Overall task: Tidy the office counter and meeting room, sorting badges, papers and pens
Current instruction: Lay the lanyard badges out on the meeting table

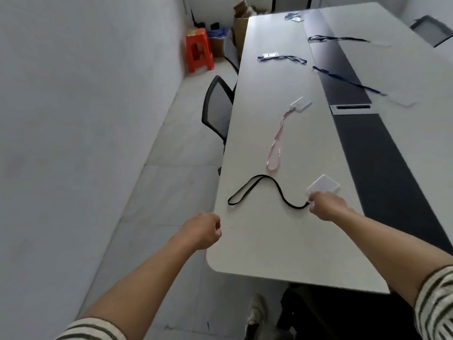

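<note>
From the head camera, I see my right hand (327, 206) reaching over the near end of the long white table (269, 253), fingers curled down onto the corner of a clear badge (324, 184) where its black lanyard (257, 186) joins. The back of the hand hides the fingertips, so I cannot tell whether they pinch it. The lanyard loops away across the tabletop toward the table's left edge. My left hand (202, 230) hangs at that left edge, loosely curled and holding nothing. Farther up the table lies a second badge (301, 103) on a pink lanyard (277, 143), and beyond it three blue lanyards (282, 58) are spread toward the table's far end, two of them across its dark centre strip (382, 155). A black chair (218, 109) is tucked against the table's left side, and a red stool (198, 51) and a cardboard box (240, 23) stand off its far left corner.
</note>
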`<act>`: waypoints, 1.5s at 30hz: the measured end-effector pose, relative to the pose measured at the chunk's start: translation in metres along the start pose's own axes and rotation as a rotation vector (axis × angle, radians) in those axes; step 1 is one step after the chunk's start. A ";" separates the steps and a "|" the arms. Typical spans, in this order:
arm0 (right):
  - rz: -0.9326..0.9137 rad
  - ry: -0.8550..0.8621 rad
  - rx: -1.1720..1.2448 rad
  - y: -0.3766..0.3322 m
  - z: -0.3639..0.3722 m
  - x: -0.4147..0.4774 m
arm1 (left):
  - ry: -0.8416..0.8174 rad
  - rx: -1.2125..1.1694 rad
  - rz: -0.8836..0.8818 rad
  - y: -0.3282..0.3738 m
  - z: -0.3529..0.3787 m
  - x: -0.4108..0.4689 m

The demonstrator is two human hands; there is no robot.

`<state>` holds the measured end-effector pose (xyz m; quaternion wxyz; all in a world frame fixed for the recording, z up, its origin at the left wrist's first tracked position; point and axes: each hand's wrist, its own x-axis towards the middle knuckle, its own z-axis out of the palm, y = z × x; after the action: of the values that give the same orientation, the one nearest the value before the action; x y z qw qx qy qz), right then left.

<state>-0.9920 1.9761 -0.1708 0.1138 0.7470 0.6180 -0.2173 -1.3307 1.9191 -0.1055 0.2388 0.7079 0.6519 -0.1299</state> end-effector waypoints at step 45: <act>0.060 -0.027 1.269 -0.403 -0.130 0.102 | -0.515 -1.517 -0.047 -0.254 -0.183 0.227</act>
<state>-1.3454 2.2072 -0.0644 -0.3373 0.6832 0.3463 -0.5473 -1.5784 2.2162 -0.1044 0.7951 0.2866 0.5017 0.1843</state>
